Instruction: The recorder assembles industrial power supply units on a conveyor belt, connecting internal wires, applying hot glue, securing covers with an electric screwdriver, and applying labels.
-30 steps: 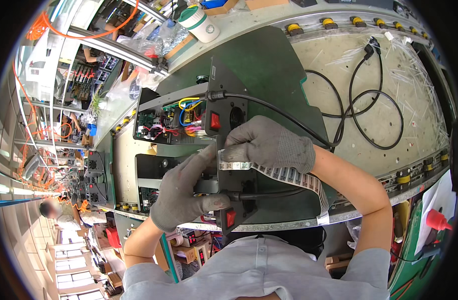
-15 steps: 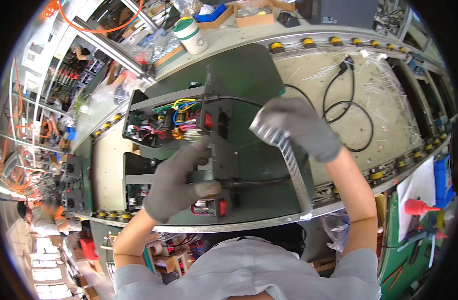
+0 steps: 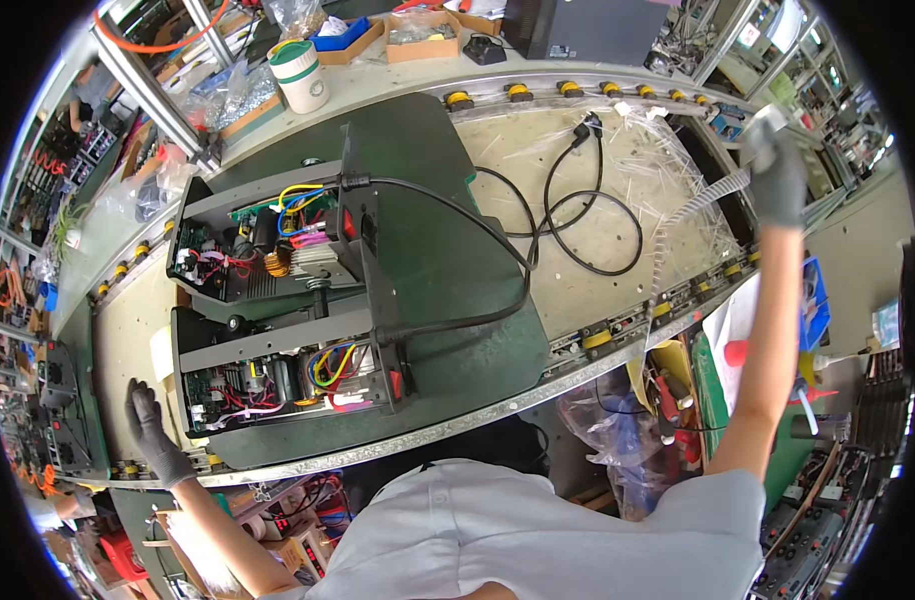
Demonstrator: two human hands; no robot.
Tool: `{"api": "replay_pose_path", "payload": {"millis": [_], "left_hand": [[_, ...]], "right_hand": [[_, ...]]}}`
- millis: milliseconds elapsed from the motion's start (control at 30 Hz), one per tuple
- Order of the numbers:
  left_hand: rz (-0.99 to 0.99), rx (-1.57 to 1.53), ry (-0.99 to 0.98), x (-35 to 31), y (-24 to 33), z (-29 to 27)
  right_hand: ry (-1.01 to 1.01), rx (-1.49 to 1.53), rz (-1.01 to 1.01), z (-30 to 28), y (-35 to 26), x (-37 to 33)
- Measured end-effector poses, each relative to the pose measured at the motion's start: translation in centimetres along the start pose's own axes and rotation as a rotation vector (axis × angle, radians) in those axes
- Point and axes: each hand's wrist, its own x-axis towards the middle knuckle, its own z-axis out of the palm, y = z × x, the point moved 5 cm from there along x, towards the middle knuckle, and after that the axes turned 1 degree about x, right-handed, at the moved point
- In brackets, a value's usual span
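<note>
Two black open-sided electronic units stand side by side on a dark green board (image 3: 448, 250). The far unit (image 3: 268, 245) and the near unit (image 3: 278, 380) show circuit boards, coloured wires and red switches. A black power cable (image 3: 508, 245) runs from them to the right. At the near unit's left end is my left hand (image 3: 160, 438), in a grey glove, fingers stretched out and holding nothing. Far to the right, my gloved right hand (image 3: 781, 185) is raised and closed on a silvery ribbed strip (image 3: 703, 205). Its loose end trails down over the roller line; the gripped part is blurred.
The board lies on a conveyor with yellow rollers (image 3: 598, 340) along its edges. Clear plastic scraps (image 3: 668, 165) litter the bed beside the coiled cable. A white and green cup (image 3: 300, 78) and parts boxes (image 3: 423, 38) stand at the back. Screwdrivers (image 3: 670, 400) lie below the near edge.
My right hand has swung far right with the ribbed strip. My left hand has left the units' middle and moved to their left end. The view has shifted to the right.
</note>
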Motion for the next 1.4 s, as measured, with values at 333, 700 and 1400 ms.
{"api": "replay_pose_path", "payload": {"millis": [333, 700, 1400], "left_hand": [[-0.236, -0.361, -0.259, -1.6, -17.8, 3.3], [0.084, -0.096, -0.335, -2.7, -17.3, 5.4], [-0.273, -0.427, -0.429, -10.2, -2.1, 14.8]], "right_hand": [[-0.664, -0.015, 0.601, 6.6, 5.7, -17.4], [-1.236, -0.586, 0.405, 13.3, 21.5, -21.9], [-0.505, 0.403, 0.235, 5.1, -17.5, -13.9]]}}
